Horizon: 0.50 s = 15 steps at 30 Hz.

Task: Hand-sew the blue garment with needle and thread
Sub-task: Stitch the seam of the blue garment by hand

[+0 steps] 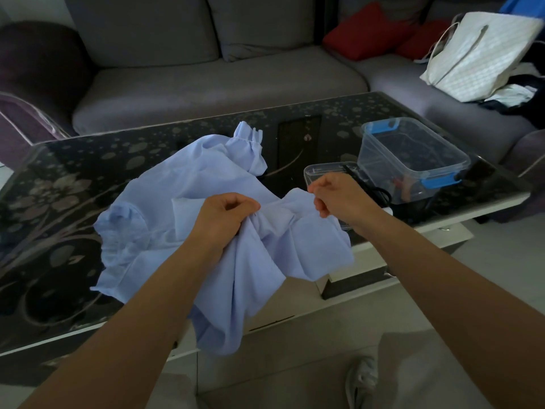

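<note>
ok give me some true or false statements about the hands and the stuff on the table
The left hand grips a bunch of the blue garment. True.
The clear container has its lid on. False: it stands open, the lid lying beside it.
The right hand lies flat on the table. False: its fingers are curled, raised by the garment's edge; anything pinched is too small to see.
Red cushions lie on the sofa. True.
The garment lies wholly on the table. False: part hangs over the near edge.
</note>
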{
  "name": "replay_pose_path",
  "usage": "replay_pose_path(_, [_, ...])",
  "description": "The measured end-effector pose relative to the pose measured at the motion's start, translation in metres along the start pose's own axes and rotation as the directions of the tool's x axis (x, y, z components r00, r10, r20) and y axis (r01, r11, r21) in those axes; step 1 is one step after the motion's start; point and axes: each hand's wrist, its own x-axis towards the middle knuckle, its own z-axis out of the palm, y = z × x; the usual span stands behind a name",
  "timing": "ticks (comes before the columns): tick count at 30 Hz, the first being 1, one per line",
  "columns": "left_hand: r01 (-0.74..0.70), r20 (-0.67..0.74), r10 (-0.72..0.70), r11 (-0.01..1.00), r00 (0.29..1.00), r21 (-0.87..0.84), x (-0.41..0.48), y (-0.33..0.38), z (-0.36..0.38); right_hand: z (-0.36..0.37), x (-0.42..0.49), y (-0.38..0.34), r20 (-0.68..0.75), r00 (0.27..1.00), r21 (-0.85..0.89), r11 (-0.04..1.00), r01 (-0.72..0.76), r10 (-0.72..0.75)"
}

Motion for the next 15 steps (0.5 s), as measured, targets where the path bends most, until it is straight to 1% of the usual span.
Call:
replay_pose_path(2, [0.012, -0.012, -0.012, 1.000, 1.000, -0.008, 0.005, 0.001, 0.004, -0.003, 0.006, 0.013, -0.053, 0.999, -0.133, 0.991, 0.006, -0.013])
replay_pose_path(6, [0.063, 0.026, -0.064, 0.997, 0.998, 0.041, 0.016, -0.002, 0.016, 0.006, 0.016, 0.034, -0.075, 0.997, -0.346, 0.938, 0.005, -0.033])
replay_pose_path(8, [0.068, 0.021, -0.069, 0.996, 0.997, 0.049, 0.022, -0.004, 0.019, 0.010, 0.021, 0.038, -0.085, 0.995, -0.375, 0.927, 0.021, -0.056])
replay_pose_path(10, [0.057, 0.006, -0.057, 0.998, 0.998, 0.016, 0.025, -0.006, 0.023, 0.011, 0.024, 0.041, -0.071, 0.995, -0.375, 0.926, 0.045, -0.077])
replay_pose_path(13, [0.067, 0.012, -0.068, 0.995, 0.998, 0.075, 0.030, -0.006, 0.034, 0.011, 0.025, 0.045, -0.008, 0.994, -0.360, 0.928, 0.098, -0.108])
replay_pose_path(15, [0.057, 0.012, -0.058, 0.995, 0.998, 0.079, 0.031, -0.003, 0.041, 0.009, 0.025, 0.046, 0.008, 0.991, -0.341, 0.931, 0.127, -0.133])
